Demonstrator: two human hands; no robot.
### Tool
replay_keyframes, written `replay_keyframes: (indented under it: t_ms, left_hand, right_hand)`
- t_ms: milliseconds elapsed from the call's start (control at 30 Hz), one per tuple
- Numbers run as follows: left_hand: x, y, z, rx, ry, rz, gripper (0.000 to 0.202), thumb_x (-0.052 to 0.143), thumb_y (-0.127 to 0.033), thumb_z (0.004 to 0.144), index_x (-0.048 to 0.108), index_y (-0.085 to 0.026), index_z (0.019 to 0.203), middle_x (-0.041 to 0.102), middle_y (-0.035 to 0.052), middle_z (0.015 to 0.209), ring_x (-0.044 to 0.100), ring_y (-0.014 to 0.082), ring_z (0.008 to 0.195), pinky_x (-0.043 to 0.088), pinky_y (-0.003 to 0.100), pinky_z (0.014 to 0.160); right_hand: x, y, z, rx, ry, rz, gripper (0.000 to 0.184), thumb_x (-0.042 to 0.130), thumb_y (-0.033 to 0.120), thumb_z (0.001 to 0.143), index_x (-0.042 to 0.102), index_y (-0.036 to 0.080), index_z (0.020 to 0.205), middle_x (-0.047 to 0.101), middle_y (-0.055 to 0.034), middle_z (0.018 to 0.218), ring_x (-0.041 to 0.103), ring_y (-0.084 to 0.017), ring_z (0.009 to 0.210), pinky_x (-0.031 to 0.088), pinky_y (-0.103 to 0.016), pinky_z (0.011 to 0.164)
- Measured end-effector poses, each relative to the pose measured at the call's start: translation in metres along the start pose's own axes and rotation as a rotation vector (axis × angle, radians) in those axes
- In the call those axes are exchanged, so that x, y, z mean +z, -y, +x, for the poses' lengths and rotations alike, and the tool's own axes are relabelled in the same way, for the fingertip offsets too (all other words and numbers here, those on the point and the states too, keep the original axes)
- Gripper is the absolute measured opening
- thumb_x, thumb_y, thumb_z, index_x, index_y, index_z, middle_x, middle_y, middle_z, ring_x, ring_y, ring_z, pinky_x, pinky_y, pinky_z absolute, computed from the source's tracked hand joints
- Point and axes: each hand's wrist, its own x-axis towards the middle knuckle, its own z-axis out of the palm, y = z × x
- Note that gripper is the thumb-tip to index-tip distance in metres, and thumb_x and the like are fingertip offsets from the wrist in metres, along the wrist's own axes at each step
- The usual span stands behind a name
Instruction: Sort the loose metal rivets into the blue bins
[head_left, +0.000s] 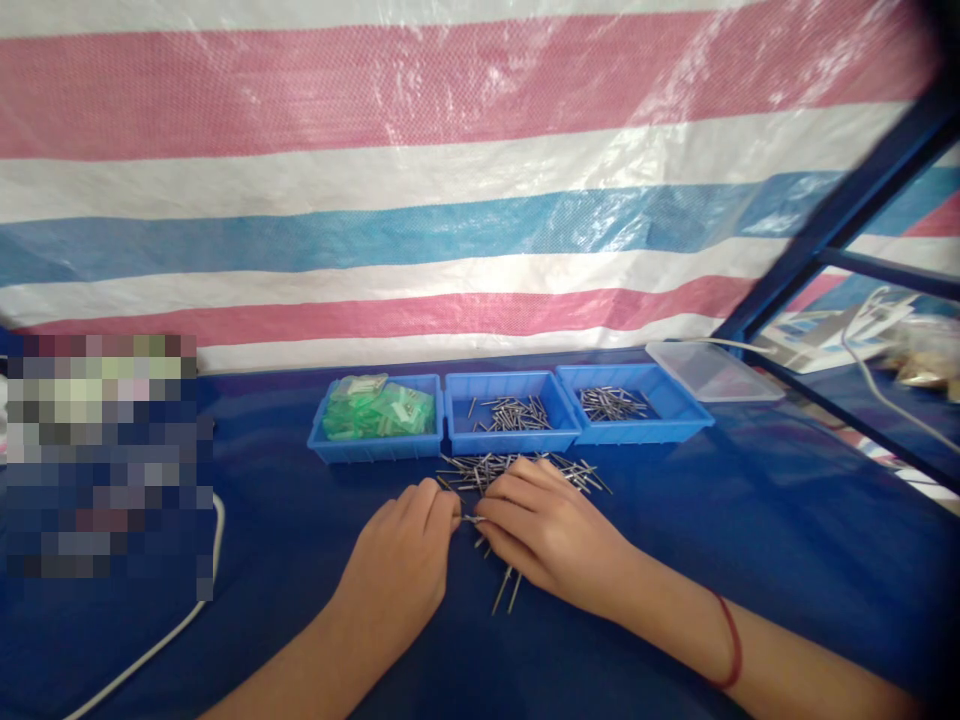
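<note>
My left hand (pixel 405 560) and my right hand (pixel 544 530) rest on the blue table cover (pixel 300 560), fingertips meeting. Both pinch one small metal pin (pixel 472 519) between them. A loose heap of metal pins (pixel 487 468) lies just beyond my fingers, and a few more pins (pixel 506 590) lie under my right hand. Behind the heap stand three blue trays: the left tray (pixel 375 448) holds green plastic pieces (pixel 382 410), the middle tray (pixel 510 435) and the right tray (pixel 637 425) hold metal pins.
A clear plastic lid (pixel 712 372) lies right of the trays. A white cable (pixel 165 635) runs along the left. A striped tarp (pixel 450 200) hangs behind. A dark blue metal frame (pixel 825 240) stands at the right, with white cables beyond it.
</note>
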Motion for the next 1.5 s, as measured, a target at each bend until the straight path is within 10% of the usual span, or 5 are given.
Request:
replay_keyframes:
  t_ms: [400, 1100, 1500]
  left_hand:
    - [-0.003, 0.0, 0.005, -0.321, -0.109, -0.849, 0.015, 0.054, -0.032, 0.088, 0.06, -0.02, 0.093, 0.062, -0.0005, 0.075, 0.057, 0.0129, 0.063, 0.046, 0.023, 0.058]
    - [-0.008, 0.001, 0.005, -0.136, -0.202, -0.695, 0.007, 0.053, -0.022, 0.089, 0.058, -0.02, 0.086, 0.061, 0.0006, 0.081, 0.055, 0.0129, 0.069, 0.044, 0.023, 0.065]
    - [-0.002, 0.002, 0.003, -0.072, -0.033, -0.444, 0.017, 0.057, -0.025, 0.088, 0.059, -0.023, 0.104, 0.065, 0.0005, 0.085, 0.057, 0.0193, 0.084, 0.04, 0.032, 0.076]
  right_hand:
    - [-0.006, 0.0, 0.001, 0.17, -0.187, 0.378, 0.017, 0.052, 0.023, 0.092, 0.068, 0.02, 0.089, 0.065, -0.0049, 0.082, 0.058, -0.017, 0.076, 0.045, -0.033, 0.07]
    - [-0.007, 0.004, 0.0, 0.201, -0.343, 0.426, 0.01, 0.055, 0.015, 0.086, 0.062, 0.021, 0.09, 0.063, -0.0048, 0.084, 0.06, -0.018, 0.082, 0.05, -0.031, 0.073]
    - [-0.033, -0.023, -0.003, 0.184, -0.472, 0.108, 0.009, 0.056, 0.015, 0.083, 0.061, 0.022, 0.087, 0.065, -0.0048, 0.084, 0.06, -0.021, 0.082, 0.045, -0.038, 0.076]
